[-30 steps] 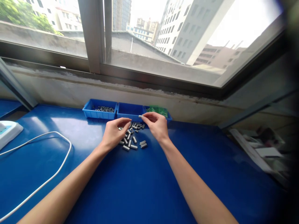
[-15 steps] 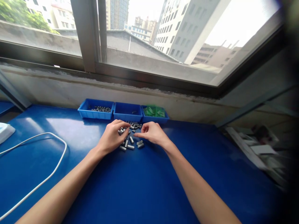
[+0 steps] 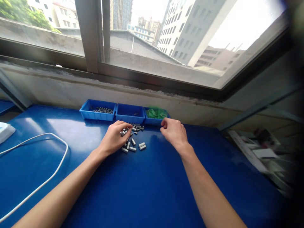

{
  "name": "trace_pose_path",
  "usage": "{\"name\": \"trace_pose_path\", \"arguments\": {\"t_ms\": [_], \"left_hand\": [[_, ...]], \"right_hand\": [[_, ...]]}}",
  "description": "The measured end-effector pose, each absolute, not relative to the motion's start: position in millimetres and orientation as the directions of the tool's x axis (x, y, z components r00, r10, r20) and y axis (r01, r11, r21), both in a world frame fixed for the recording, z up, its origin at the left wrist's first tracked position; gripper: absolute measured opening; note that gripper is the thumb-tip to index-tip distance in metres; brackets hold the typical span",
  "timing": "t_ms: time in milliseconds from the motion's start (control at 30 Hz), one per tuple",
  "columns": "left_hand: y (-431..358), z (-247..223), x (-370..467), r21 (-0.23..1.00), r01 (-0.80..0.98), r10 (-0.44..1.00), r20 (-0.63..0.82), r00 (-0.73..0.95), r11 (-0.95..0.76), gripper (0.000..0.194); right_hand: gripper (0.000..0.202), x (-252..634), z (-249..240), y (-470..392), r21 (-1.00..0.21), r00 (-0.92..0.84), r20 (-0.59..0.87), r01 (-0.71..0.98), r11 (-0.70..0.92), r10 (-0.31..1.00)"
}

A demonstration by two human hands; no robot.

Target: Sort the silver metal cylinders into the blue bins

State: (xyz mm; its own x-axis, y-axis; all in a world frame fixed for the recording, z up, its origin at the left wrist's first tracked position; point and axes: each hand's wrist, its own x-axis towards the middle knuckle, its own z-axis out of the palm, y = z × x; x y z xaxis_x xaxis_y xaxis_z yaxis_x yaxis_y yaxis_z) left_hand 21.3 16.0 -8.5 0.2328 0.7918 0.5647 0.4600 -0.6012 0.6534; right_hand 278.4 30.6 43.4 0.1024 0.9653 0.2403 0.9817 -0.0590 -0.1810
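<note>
My left hand (image 3: 115,135) is cupped at the left of a loose heap of small silver metal pieces (image 3: 137,127). Its thumb and fingers curl round some of these pieces, which show in the gap between them. Several longer hex-shaped metal pieces (image 3: 132,148) lie scattered in front of the heap. Two more, side by side, form a pair (image 3: 142,146) to the right. Close to the front right corner of the right blue bin (image 3: 154,121), my right hand (image 3: 174,131) has its fingers curled in a pinch. Whatever is between its fingertips is hidden.
Three blue bins stand in a row by the wall. The left bin (image 3: 97,115) holds small metal parts, the middle bin (image 3: 130,117) a dark piece, and the right one green bags (image 3: 156,112). A white cable (image 3: 60,164) loops across the blue tabletop (image 3: 133,190) at left.
My right hand has moved right and slightly back, away from the metal pieces to the right bin's corner, and its fingers have curled in. My left hand has stayed in place.
</note>
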Motion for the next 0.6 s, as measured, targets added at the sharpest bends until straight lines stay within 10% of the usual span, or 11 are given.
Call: {"name": "trace_pose_path", "arguments": {"t_ms": [200,600], "left_hand": [[16,-11,23,0.637,0.485,0.792,0.558,0.246,-0.599,0.018],[16,-15,27,0.566,0.540,0.773,0.554,0.309,-0.623,0.020]], "right_hand": [[0.015,249,28,41,-0.512,-0.165,0.195,0.824,0.244,0.967],[0.030,239,-10,32,-0.400,-0.173,0.299,0.870,0.288,0.938]]}}
